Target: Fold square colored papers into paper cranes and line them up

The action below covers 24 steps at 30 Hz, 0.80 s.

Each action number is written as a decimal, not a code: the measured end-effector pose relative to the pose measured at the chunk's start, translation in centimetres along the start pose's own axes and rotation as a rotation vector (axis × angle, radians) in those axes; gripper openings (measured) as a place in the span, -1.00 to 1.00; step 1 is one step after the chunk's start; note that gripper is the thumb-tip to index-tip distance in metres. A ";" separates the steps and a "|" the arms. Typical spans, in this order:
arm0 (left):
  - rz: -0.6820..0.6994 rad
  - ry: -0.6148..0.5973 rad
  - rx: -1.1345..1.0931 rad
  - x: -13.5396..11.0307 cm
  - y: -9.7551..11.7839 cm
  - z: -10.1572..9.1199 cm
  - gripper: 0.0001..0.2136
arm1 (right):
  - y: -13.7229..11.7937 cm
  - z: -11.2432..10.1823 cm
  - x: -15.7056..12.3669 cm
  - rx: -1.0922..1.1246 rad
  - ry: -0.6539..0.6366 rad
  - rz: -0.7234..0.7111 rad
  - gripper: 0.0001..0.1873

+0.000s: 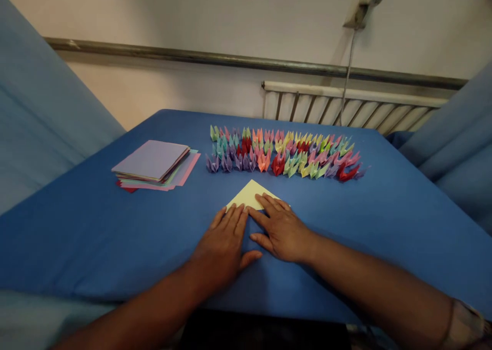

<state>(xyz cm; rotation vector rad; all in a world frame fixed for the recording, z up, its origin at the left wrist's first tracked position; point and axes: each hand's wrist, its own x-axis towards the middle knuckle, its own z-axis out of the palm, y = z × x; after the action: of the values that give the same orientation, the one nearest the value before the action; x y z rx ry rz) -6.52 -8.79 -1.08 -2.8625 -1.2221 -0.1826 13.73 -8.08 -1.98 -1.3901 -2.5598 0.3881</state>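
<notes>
Yellow paper [249,193] (triangular), flat — hands pressing

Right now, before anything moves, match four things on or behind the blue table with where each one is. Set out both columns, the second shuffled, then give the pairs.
Things
1 stack of paper
2 paper birds
3 yellow sheet
4 radiator

Places
A at the wall behind the table
B pressed flat under the left hand and right hand
C on the left side of the table
D in rows at the far middle of the table

Pairs: 1-C, 2-D, 3-B, 4-A
</notes>
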 end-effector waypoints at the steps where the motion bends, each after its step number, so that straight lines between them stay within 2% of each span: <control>1: -0.015 -0.003 0.027 -0.3 -0.3 -0.2 -0.23 | 0.0 0.0 0.0 -0.003 -0.002 0.002 -0.30; 8: -0.119 -0.086 0.180 -2.4 -1.1 -1.5 -0.16 | -0.3 -0.5 0.0 0.002 -0.022 0.026 -0.32; 13: -0.147 -0.147 0.184 -2.8 -1.6 -3.3 -0.27 | -0.4 -0.8 0.0 0.014 -0.026 0.028 -0.33; 17: -0.182 -0.082 0.120 -2.9 -1.6 -4.3 -0.35 | -0.6 -0.9 0.0 0.024 -0.032 0.036 -0.33; 19: -0.153 -0.012 0.084 -2.2 -1.1 -4.3 -0.31 | -0.7 -1.0 0.0 0.025 -0.028 0.039 -0.33; 21: -0.055 0.006 0.016 -0.7 -0.5 -3.9 -0.26 | -0.7 -0.9 0.1 0.022 -0.022 0.036 -0.33; 24: 0.086 -0.099 -0.131 2.5 -0.1 -2.8 -0.17 | -0.5 -0.9 0.1 0.009 -0.015 0.013 -0.31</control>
<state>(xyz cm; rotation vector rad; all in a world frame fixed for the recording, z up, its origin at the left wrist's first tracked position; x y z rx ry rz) -5.17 -7.07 2.01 -3.0648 -1.1399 -0.1242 13.54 -8.09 -0.93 -1.4069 -2.5586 0.4133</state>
